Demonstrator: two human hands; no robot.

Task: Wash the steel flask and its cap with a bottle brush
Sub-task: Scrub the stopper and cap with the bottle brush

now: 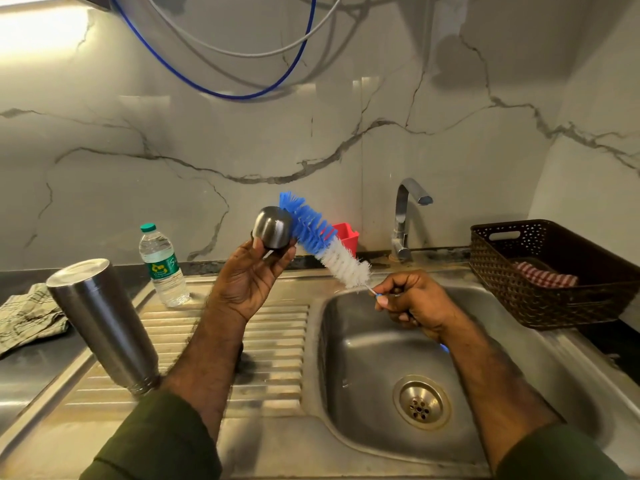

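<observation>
Near the middle of the frame the left hand [249,271] is raised above the ribbed draining board [277,341], its grip clamped on the steel cap [272,228], which it pinches between thumb and fingertips with the domed outside facing the camera. The bottle brush [322,240] slants from just right of the cap down toward the right; its blue bristles touch the cap's right edge and its white bristles lie lower, nearer the handle. The right hand [414,301], over the upper rim of the sink basin [363,341], has its grip closed round the thin brush handle, fingers curled and the blue end of the handle showing at the fingertips. The steel flask [100,323] stands mouth down at the left of the frame, on the left edge of the draining board, well apart from both hands. Behind it, a plastic water bottle [162,265] with a green cap stands upright near the top of the board, and a checked cloth [27,317] lies crumpled on the desk at the far left. A chrome tap [405,216] rises behind the basin, with a red container [344,235] just to its left, partly hidden by the brush. At the right a dark woven basket [554,271] holds a red checked cloth [547,277]. The drain [420,403] sits in the lower part of the basin.
</observation>
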